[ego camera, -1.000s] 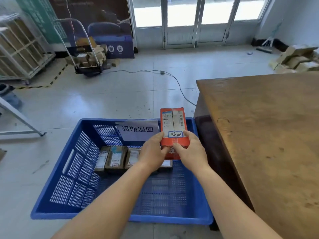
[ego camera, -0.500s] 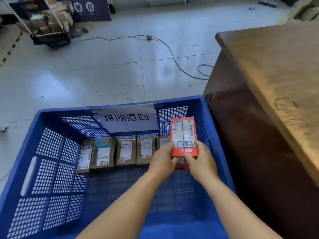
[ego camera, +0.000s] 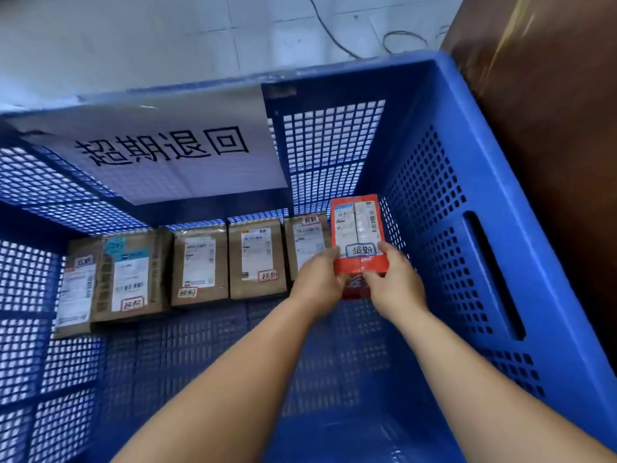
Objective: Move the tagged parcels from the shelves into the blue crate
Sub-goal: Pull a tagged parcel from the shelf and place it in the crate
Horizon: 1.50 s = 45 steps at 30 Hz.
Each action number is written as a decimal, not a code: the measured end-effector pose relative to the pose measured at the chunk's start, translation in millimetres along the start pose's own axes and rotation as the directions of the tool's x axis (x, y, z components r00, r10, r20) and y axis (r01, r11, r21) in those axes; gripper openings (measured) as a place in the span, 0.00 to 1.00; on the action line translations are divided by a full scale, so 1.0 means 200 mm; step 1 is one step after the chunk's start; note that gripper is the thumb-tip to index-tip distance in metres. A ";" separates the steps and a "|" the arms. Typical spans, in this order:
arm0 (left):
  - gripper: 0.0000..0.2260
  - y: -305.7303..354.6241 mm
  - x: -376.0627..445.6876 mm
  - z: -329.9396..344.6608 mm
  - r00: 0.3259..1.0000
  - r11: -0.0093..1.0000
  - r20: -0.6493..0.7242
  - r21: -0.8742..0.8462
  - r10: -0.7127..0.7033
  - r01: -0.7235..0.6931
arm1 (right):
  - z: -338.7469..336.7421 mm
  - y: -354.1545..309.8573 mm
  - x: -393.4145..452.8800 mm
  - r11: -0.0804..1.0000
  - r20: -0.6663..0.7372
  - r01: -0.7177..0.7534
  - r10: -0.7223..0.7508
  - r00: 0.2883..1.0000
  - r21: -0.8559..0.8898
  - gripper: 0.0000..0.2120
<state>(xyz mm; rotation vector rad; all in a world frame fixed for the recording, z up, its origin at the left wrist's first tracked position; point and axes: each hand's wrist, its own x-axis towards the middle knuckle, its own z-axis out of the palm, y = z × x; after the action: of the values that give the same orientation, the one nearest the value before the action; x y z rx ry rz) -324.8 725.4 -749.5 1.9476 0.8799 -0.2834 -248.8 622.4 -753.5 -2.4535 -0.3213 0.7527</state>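
At the left and centre of the frame, a row of brown parcels (ego camera: 200,262) lies along the far wall of the blue crate (ego camera: 467,228), under a white sign (ego camera: 160,148). Right of centre, the left hand (ego camera: 317,282) and right hand (ego camera: 397,282) both grip the lower end of the red parcel (ego camera: 357,235), held low inside the crate near its right wall. Let go while tilted, it could land overlapping the last brown parcel, hiding its tag.
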 end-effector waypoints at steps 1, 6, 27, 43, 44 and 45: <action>0.20 -0.03 0.05 0.03 1.000 1.000 0.009 -0.010 -0.013 0.013 | 0.04 0.03 0.05 1.000 0.000 0.003 -0.003 1.000 -0.017 0.26; 0.14 -0.19 0.27 0.23 0.998 0.999 0.060 -0.050 -0.015 0.018 | 0.20 0.18 0.25 0.996 -0.003 0.050 -0.051 0.999 -0.068 0.24; 0.25 -0.39 0.52 0.34 0.971 0.977 0.226 0.174 0.078 -0.119 | 0.65 0.51 0.66 0.941 0.284 0.034 0.067 0.956 -0.336 0.32; 0.27 0.21 -0.36 -0.33 0.995 0.906 -0.092 0.423 0.028 0.014 | -0.18 -0.25 -0.23 0.910 0.175 0.228 -0.176 0.969 -0.346 0.34; 0.27 0.27 -0.44 -0.38 0.993 0.899 -0.116 0.438 0.029 0.025 | -0.26 -0.31 -0.30 0.900 0.176 0.240 -0.186 0.967 -0.363 0.33; 0.28 0.33 -0.52 -0.43 0.990 0.889 -0.140 0.456 0.032 0.035 | -0.34 -0.37 -0.37 0.888 0.172 0.256 -0.204 0.964 -0.381 0.33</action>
<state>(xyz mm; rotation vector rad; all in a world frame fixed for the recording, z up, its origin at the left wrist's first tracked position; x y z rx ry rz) -368.2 729.4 -606.3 2.4310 0.9715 -0.3816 -274.4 627.0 -631.9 -2.6784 -0.8800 0.8034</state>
